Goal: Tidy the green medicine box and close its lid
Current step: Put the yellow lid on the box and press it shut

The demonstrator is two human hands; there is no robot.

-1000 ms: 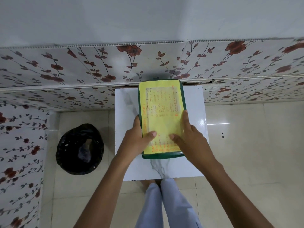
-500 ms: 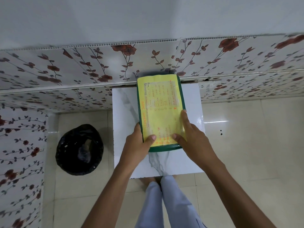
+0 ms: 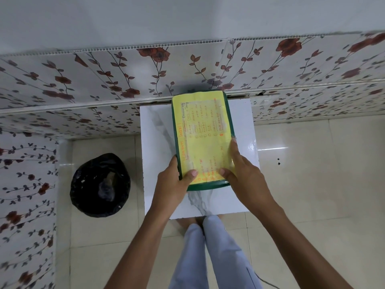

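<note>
We look down on a pale tiled floor (image 3: 312,195) and, beyond it, a wall clad in white panels printed with red roses and dark leafy stems (image 3: 104,80); the same panelling runs down our left side. Against that wall stands a small white marble-patterned counter (image 3: 154,147), square-topped, its far edge touching the panelling.

On the floor to the left of the counter, well apart from it, sits a round bin lined with a black bag (image 3: 100,184). Nothing lies between us and the counter but our own forearms and, below them, legs in pale blue trousers (image 3: 208,257) with bare toes showing at the counter's near edge.

The green medicine box (image 3: 208,185) lies on the counter, long side running away from us, toward the right half of the top and reaching its far edge. Its lid is down, and a yellow sheet (image 3: 200,130) taped over the lid covers almost all of it, leaving only a green border. Orange handwriting runs sideways across the sheet in rows with circled numbers; a boxed heading seems to start with "CONTENT", but we cannot read the rest.

Our left hand (image 3: 173,184) has its grip wrapped round the box's near left corner, thumb on top. Our right hand (image 3: 243,174) clasps the near right corner, fingers along the side and thumb pressed flat on the sheet.
</note>
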